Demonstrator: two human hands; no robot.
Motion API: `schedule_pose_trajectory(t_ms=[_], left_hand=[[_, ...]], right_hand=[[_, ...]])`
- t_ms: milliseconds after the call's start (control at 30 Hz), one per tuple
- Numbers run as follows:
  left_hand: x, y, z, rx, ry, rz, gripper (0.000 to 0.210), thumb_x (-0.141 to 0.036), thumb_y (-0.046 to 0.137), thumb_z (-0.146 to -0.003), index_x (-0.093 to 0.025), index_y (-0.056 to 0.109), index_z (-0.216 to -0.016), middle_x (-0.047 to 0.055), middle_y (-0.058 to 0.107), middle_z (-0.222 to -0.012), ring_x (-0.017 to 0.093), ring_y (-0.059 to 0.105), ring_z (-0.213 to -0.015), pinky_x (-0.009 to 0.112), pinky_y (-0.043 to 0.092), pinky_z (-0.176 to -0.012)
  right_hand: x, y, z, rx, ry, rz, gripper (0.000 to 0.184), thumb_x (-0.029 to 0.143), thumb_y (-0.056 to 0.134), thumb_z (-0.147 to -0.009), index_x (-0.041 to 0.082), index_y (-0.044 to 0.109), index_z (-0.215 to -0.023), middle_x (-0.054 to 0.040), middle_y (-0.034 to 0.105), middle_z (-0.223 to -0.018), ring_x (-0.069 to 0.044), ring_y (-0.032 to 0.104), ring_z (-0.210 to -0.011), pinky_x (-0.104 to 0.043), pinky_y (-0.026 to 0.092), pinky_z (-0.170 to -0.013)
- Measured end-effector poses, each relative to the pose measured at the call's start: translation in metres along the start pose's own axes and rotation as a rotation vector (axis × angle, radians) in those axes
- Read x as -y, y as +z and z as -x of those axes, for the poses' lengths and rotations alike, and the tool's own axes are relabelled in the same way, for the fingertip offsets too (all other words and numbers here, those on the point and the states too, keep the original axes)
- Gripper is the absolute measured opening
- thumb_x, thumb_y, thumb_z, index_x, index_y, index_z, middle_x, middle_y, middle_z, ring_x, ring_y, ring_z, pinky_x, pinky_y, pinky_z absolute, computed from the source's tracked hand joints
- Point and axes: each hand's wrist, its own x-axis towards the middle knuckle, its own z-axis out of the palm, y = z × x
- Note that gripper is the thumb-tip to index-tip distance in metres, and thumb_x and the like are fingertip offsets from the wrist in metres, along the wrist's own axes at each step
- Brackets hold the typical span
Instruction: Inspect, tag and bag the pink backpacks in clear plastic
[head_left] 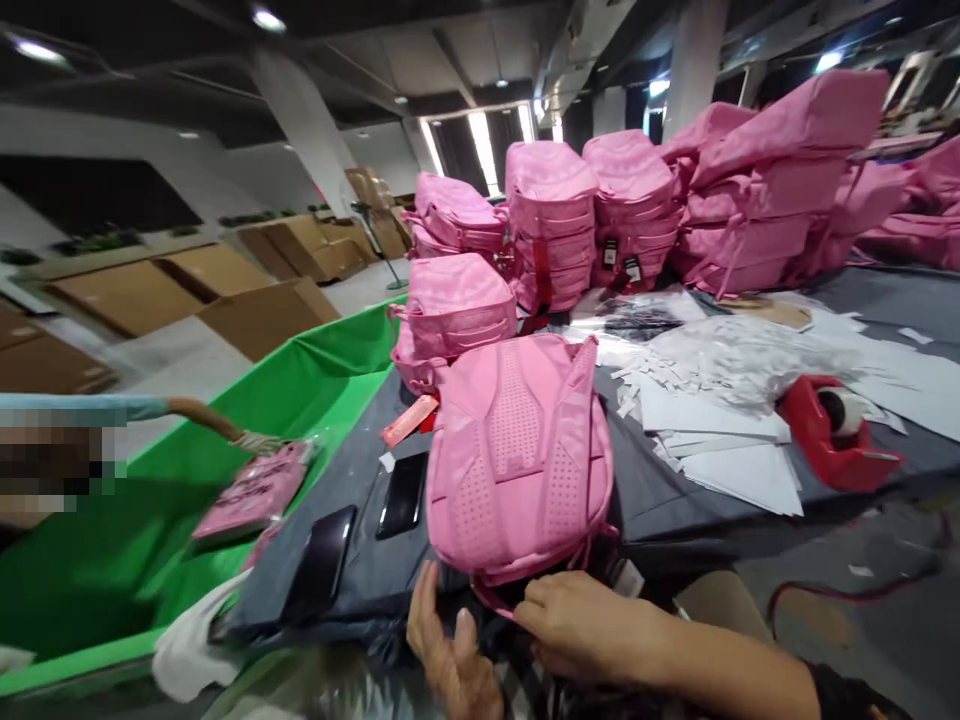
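A pink backpack (pixel 517 460) lies on the dark-covered table with its padded back panel and shoulder straps facing up. My right hand (pixel 581 620) is closed at its near edge, fingers curled round a thin pink strap (pixel 491 598). Just left of that, my left hand (pixel 454 655) is raised with thumb and fingers apart, holding nothing; it is close to the bag's lower corner. A red tag (pixel 409 420) sticks out at the bag's upper left. Two black phones (pixel 403 495) lie on the table to the left.
Several pink backpacks (pixel 551 220) stand stacked behind. White paper sheets (pixel 720 440) and a red tape dispenser (pixel 836 430) are at right. At left, another person's gloved hand (pixel 259 441) touches a wrapped pink bag (pixel 255 490) in a green-lined bin (pixel 330 360). Cardboard boxes (pixel 262 310) stand beyond.
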Motion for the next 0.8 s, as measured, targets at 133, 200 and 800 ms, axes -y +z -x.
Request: schedule_pose_trajectory(t_ms=[133, 200, 800], left_hand=[[-0.02, 0.025, -0.018, 0.114, 0.349, -0.202, 0.045, -0.038, 0.052, -0.095, -0.023, 0.057, -0.138, 0.013, 0.028, -0.162, 0.037, 0.024, -0.151, 0.056, 0.024, -0.121], [-0.024, 0.036, -0.028, 0.067, 0.437, -0.256, 0.041, -0.037, 0.061, -0.092, -0.022, 0.063, -0.13, 0.013, 0.023, -0.165, 0.039, 0.026, -0.15, 0.057, 0.023, -0.12], [0.029, 0.001, -0.109, 0.297, 0.364, -0.28, 0.039, -0.045, 0.055, -0.09, -0.022, 0.067, -0.121, 0.009, 0.033, -0.156, 0.034, 0.033, -0.146, 0.052, 0.026, -0.122]], right_hand=[[-0.024, -0.048, 0.047, -0.27, 0.072, -0.077, 0.021, 0.019, 0.048, -0.098, 0.017, 0.065, -0.11, -0.0058, 0.073, -0.09, -0.017, 0.065, -0.08, -0.028, 0.05, -0.073], [-0.05, -0.071, 0.078, -0.359, 0.288, -0.124, 0.022, 0.026, 0.045, -0.102, 0.019, 0.066, -0.107, -0.0049, 0.073, -0.087, -0.016, 0.066, -0.077, -0.027, 0.051, -0.071], [-0.262, -0.12, 0.227, -0.296, 0.954, 0.03, 0.061, 0.084, 0.053, -0.073, 0.024, 0.068, -0.07, -0.0085, 0.07, -0.073, -0.027, 0.06, -0.079, -0.037, 0.045, -0.07]])
